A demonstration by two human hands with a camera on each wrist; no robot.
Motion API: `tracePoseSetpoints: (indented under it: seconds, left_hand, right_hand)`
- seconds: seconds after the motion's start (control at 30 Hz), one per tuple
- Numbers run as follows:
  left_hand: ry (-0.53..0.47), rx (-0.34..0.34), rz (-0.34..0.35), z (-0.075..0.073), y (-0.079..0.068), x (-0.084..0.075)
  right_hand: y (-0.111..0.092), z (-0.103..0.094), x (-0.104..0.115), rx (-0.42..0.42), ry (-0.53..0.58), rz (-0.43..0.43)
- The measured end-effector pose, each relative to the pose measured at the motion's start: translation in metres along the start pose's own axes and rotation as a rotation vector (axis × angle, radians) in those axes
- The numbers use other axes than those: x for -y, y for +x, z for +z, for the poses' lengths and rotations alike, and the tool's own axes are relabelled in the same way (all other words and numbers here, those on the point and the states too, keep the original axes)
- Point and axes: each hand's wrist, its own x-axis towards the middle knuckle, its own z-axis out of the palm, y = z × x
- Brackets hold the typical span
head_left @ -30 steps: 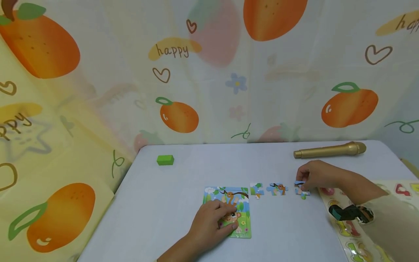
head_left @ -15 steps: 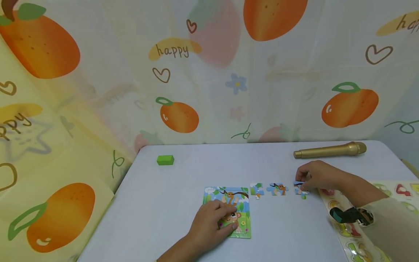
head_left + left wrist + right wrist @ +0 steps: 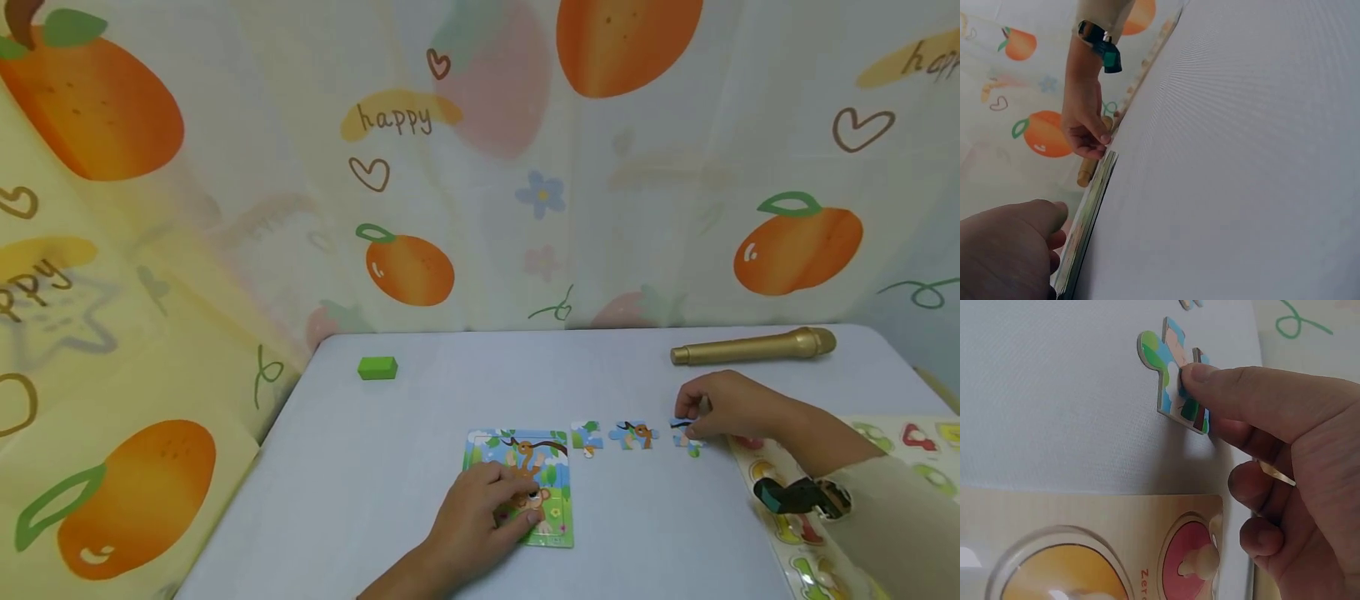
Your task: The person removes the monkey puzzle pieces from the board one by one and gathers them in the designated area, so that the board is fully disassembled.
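In the head view my left hand (image 3: 483,508) rests on a square jigsaw puzzle (image 3: 557,479) with a green and blue animal picture, covering its lower left part. To the right, my right hand (image 3: 738,410) pinches a jigsaw piece (image 3: 1174,378) between thumb and fingers; the right wrist view shows the piece tilted up from the white table. Two loose pieces lie in a row between the hands: one with a green leaf (image 3: 587,436) beside the puzzle, and one with a brown animal (image 3: 634,434).
A gold microphone (image 3: 753,346) lies behind the right hand. Under the right forearm is a wooden knob-puzzle board (image 3: 783,487), with a red knobbed piece (image 3: 1185,562). A green block (image 3: 377,367) sits at the back left. Patterned cloth (image 3: 480,208) hangs behind the table.
Hardly anything differs. The head view has shifted very slightly, and the right hand still pinches the jigsaw piece near the same spot. The left hand stays on the puzzle.
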Motion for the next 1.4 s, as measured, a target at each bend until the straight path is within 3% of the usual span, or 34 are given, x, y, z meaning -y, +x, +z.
tracePoseSetpoints:
  seconds: [0.23,0.4,0.67,0.93,1.07,1.27,1.4]
  left_hand:
    - [-0.108,-0.078,-0.053,-0.007,-0.001,-0.004]
    - [-0.122,-0.102,-0.067,-0.013,0.001,-0.006]
    - [-0.053,-0.003,-0.301,-0.035,-0.004,0.003]
    - [-0.006,0.104,-0.407,-0.057,-0.012,0.017]
    - [0.002,0.132,-0.421,-0.062,-0.016,0.023]
    - [0.064,0.127,-0.368,-0.060,-0.021,0.029]
    - [0.079,0.140,-0.369,-0.058,-0.024,0.029]
  right_hand:
    - [0.000,-0.003,0.002,0.019,0.018,0.028]
    - [-0.001,-0.006,0.005,0.011,0.028,0.013]
    - [0.002,-0.006,0.012,0.005,0.062,-0.032]
    - [0.004,-0.005,0.026,0.041,0.094,-0.112]
    - [0.010,-0.001,0.040,0.064,0.131,-0.141]
    - [0.022,0.013,0.067,0.089,0.189,-0.173]
    - [0.034,0.028,0.088,0.095,0.198,-0.215]
